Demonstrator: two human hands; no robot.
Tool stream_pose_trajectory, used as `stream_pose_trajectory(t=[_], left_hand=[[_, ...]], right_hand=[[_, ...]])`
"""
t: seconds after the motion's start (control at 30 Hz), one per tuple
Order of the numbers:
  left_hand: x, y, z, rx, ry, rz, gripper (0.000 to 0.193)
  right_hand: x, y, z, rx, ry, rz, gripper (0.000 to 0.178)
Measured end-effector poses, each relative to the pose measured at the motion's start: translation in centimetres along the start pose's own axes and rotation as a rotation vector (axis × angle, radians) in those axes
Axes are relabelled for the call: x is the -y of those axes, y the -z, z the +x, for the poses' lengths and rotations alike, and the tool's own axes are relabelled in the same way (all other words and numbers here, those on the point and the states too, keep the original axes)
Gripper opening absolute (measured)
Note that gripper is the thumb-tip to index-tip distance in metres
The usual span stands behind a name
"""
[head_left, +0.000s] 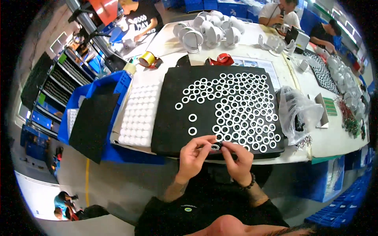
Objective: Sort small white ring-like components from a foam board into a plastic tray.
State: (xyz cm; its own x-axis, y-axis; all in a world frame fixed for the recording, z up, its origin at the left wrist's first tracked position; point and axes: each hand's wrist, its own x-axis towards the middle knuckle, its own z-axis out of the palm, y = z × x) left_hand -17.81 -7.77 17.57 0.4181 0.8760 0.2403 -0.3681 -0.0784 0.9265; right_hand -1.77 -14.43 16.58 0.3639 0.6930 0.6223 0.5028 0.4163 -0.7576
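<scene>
My left hand [192,160] pinches a white ring [214,147] at the near edge of a black foam mat [169,122]. My right hand [239,160], with a beaded bracelet at the wrist, closes finger and thumb on a small black part [219,144] against that ring. Fingertips cover much of both pieces. Many like white rings lie on the mat, crowded to the right; those at right have dark pieces in their centres. Two loose rings, one a white ring [192,131], sit apart nearer my left hand.
Left of the mat stands a tray of white round caps [138,114], beside a blue crate [124,80]. A clear plastic bag [297,114] lies at right. White domed housings [212,33], a yellow tape roll [147,59] and red tape dispenser [220,59] are farther back. Other people sit beyond.
</scene>
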Motion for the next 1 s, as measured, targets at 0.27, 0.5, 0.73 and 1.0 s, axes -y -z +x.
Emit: stream_pose_trajectory(t=[0.27,0.5,0.73,1.0], left_hand=[[1.0,-0.6,-0.8,-0.122,0.005,0.171,0.016],[0.9,0.4,-0.8,-0.134,0.039,0.099,0.019],[-0.1,1.6,-0.4,-0.134,-0.122,0.496,0.014],[-1.8,8.1,5.8,-0.364,-0.397,1.141,0.008]], right_hand=[[0.9,0.1,-1.2,0.106,-0.096,0.024,0.024],[-1.2,-0.5,-1.7,0.119,-0.388,0.178,0.016],[0.8,-0.8,0.2,0.209,-0.281,-0.003,0.017],[-6.4,11.0,1.7,-0.305,0.083,-0.390,0.016]])
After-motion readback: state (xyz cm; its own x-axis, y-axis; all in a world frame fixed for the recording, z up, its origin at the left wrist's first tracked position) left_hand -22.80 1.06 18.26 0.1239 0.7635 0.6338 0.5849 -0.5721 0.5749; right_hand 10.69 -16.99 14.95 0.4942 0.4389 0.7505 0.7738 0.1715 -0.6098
